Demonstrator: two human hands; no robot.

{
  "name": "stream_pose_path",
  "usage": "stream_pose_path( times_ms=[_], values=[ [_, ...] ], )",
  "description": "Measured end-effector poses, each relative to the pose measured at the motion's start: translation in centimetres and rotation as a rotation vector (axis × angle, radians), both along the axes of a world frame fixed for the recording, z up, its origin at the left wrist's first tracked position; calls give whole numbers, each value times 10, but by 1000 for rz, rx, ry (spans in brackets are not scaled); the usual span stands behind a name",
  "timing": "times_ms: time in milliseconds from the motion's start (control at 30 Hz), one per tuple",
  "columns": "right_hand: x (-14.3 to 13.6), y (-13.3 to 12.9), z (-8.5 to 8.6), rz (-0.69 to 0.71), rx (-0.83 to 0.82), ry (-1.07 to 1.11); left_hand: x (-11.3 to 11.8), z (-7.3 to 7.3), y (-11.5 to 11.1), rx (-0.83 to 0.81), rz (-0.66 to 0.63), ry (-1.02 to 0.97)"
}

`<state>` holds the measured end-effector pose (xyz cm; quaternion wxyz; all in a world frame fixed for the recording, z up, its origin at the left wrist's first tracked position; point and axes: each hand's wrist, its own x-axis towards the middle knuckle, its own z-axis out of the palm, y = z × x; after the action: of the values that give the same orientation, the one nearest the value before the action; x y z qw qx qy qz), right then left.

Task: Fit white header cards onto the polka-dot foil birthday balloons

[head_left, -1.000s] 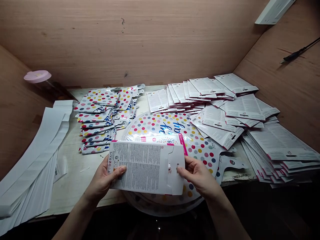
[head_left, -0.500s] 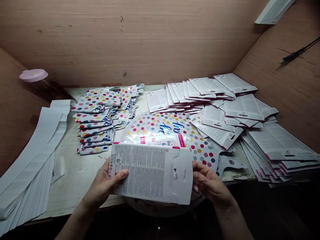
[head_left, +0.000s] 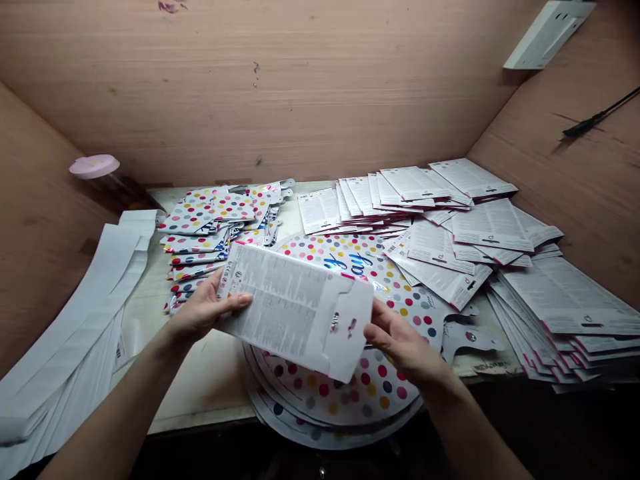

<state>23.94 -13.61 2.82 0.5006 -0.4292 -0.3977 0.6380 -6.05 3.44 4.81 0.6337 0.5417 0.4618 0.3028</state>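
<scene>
A flat white cardboard packet point(head_left: 280, 307), covered in small grey print and edged with pink, is held tilted above the balloons, its right end lower. My left hand point(head_left: 207, 303) is closed on its left end, thumb on top and fingers hidden underneath. At the right end, beside the hang-hole flap, my right hand point(head_left: 397, 337) pinches the edge with bent fingers. Underneath lies a stack of flat round foil balloons point(head_left: 345, 400) with coloured dots and blue lettering, partly covered by the packet.
Folded dotted balloons point(head_left: 193, 210) are piled at the back left. Many similar packets point(head_left: 480, 227) lie in overlapping rows on the right. Long white paper strips point(head_left: 75, 320) fan out at the left, before a pink-lidded container point(head_left: 95, 167). Wooden walls point(head_left: 320, 100) enclose the table; a cable point(head_left: 585, 127) hangs at right.
The packet has moved up and left and turned so its right end dips. Both hands moved with it. The pink-and-white printed piece behind its top edge is now mostly out of sight.
</scene>
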Motion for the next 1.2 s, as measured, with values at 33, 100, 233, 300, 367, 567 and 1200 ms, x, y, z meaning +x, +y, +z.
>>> stream_pose_path(
  times_ms=[33,100,233,300,367,567,1200],
  values=[
    [-8,4,-3,-17,-11,78,4,1,-4,13,-23,-10],
    [-17,5,-9,-110,-41,153,7,0,-12,36,-42,-26],
    [-15,-2,-12,-241,-79,209,5,-2,-17,22,-13,-18],
    [-12,-5,-11,-230,-71,260,3,-4,-16,1,4,-14],
    [-10,-6,-10,-202,-61,281,2,-5,-16,-14,20,-13],
    [-11,-4,-9,-101,-57,202,-3,-8,-16,-66,34,-43],
    [-19,-9,-5,-158,-75,339,-9,-18,-21,-127,55,-31]
  ],
)
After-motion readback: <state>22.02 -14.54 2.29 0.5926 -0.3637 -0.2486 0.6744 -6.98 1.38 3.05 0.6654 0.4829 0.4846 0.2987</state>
